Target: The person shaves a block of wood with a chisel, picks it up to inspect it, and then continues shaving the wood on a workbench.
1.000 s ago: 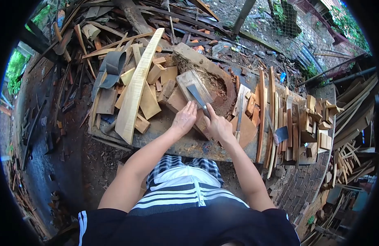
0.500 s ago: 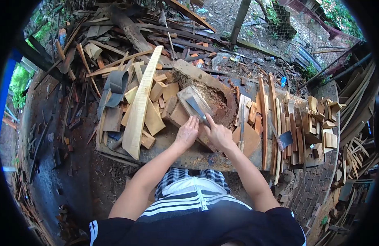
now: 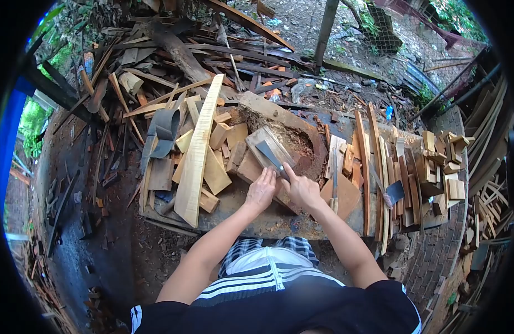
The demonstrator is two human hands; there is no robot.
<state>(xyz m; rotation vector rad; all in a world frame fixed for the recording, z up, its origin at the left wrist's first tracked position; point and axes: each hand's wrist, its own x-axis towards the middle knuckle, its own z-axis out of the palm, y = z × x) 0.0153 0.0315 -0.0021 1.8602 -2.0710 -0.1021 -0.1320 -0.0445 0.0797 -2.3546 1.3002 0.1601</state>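
A wide chisel (image 3: 266,152) lies slantwise with its flat steel blade on a pale rectangular block (image 3: 262,137) that looks like a sharpening stone. My right hand (image 3: 302,189) is closed around the near end of the chisel, hiding its handle, with the index finger along the top. My left hand (image 3: 262,190) is beside it, fingers pressed together against the near part of the blade. Underneath the stone is a brown wooden block (image 3: 249,168). Beyond it lies a thick, hollowed piece of timber (image 3: 279,114) with crumbly debris in its recess.
Left of my hands, a long pale board (image 3: 200,150) leans over several wood offcuts (image 3: 217,173), beside curled dark sheet material (image 3: 165,123). Long strips (image 3: 361,167) and a blue-grey blade (image 3: 395,192) lie to the right, near stacked small blocks (image 3: 454,189). Scrap timber (image 3: 179,55) is heaped behind the workbench (image 3: 234,214).
The whole view has shifted slightly, so the bench appears a little lower and to the right. Both hands remain on the chisel, whose blade is still over the stone.
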